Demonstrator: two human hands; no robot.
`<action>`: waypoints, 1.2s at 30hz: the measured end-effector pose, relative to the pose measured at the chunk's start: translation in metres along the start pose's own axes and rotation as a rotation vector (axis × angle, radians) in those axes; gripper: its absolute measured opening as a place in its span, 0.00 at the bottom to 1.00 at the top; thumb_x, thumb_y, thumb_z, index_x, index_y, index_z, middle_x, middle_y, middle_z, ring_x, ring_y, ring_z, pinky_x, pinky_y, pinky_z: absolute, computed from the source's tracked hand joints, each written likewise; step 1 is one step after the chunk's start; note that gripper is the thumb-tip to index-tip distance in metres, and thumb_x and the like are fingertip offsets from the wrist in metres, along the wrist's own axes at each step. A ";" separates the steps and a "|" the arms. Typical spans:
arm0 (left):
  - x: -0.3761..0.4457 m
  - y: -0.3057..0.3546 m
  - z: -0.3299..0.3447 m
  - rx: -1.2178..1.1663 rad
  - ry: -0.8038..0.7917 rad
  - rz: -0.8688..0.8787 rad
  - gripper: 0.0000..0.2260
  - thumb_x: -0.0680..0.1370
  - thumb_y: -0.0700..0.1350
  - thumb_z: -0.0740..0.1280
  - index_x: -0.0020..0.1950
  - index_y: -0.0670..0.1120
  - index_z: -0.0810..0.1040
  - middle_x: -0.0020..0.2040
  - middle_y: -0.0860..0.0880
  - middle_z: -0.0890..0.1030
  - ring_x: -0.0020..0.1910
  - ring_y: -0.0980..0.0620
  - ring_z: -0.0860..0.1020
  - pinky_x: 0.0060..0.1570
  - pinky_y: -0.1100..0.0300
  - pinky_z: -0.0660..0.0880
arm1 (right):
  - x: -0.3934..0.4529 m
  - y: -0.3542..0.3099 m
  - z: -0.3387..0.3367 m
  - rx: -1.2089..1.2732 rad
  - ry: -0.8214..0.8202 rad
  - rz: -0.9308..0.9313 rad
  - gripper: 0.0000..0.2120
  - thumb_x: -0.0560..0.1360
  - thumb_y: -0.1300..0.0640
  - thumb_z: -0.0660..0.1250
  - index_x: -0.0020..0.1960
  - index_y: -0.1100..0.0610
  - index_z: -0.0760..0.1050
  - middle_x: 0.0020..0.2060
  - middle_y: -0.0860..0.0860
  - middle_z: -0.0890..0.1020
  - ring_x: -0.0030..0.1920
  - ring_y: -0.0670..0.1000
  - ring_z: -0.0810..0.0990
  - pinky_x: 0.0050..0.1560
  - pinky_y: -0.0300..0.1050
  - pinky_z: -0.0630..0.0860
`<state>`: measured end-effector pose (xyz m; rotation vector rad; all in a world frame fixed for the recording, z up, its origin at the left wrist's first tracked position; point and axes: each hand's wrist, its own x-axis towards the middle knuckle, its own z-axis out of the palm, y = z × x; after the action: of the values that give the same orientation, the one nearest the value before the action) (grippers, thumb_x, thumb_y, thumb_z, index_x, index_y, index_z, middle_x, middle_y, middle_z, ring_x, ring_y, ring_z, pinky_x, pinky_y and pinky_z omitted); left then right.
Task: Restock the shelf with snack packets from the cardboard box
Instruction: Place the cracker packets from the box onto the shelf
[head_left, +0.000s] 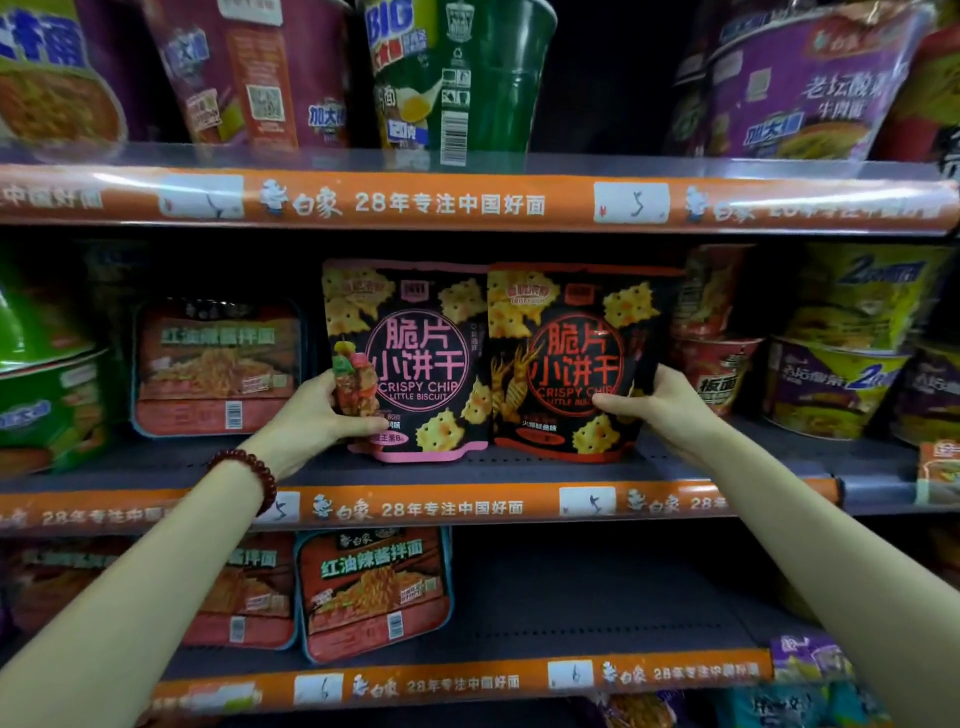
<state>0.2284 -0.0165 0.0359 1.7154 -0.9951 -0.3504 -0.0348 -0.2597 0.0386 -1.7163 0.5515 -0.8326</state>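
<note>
On the middle shelf, two snack packets stand upright side by side, edges touching, set back a little from the orange front strip. The left hand is closed around the lower left edge of the pink-trimmed packet, thumb across its front. The right hand grips the lower right edge of the red-trimmed packet the same way, thumb in front and fingers behind. Bare grey shelf shows in front of both packets, and dark open room lies above them under the upper shelf. To the left, a flat red noodle tray stands near the pink-trimmed packet with a narrow gap between. To the right, stacked red noodle cups sit close beside the red-trimmed packet, with purple and yellow bowls further along. The packets are glossy black pouches with curved bottom seams. A string of dark red beads circles the left wrist.
</note>
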 end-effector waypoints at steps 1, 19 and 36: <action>0.002 -0.001 0.000 -0.007 0.011 0.007 0.22 0.67 0.37 0.76 0.57 0.49 0.73 0.52 0.52 0.80 0.53 0.52 0.78 0.59 0.52 0.73 | 0.003 0.000 0.001 0.006 0.009 0.002 0.23 0.65 0.62 0.77 0.58 0.58 0.75 0.53 0.53 0.82 0.55 0.53 0.81 0.56 0.52 0.77; 0.012 -0.007 0.003 -0.109 0.052 -0.110 0.24 0.67 0.33 0.74 0.59 0.46 0.72 0.47 0.52 0.78 0.53 0.50 0.78 0.65 0.50 0.71 | 0.010 0.004 0.023 0.124 -0.008 0.045 0.34 0.63 0.61 0.78 0.66 0.58 0.71 0.58 0.53 0.81 0.60 0.54 0.78 0.65 0.57 0.73; -0.024 -0.004 -0.002 0.524 0.411 0.079 0.25 0.71 0.50 0.73 0.64 0.44 0.72 0.53 0.42 0.82 0.51 0.44 0.79 0.50 0.53 0.75 | -0.009 -0.001 0.005 -0.363 0.116 0.109 0.38 0.67 0.54 0.77 0.72 0.60 0.64 0.62 0.58 0.77 0.63 0.57 0.74 0.62 0.46 0.68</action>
<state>0.2168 0.0031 0.0276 2.0925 -0.8867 0.3387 -0.0370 -0.2493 0.0367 -1.9520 0.9114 -0.7917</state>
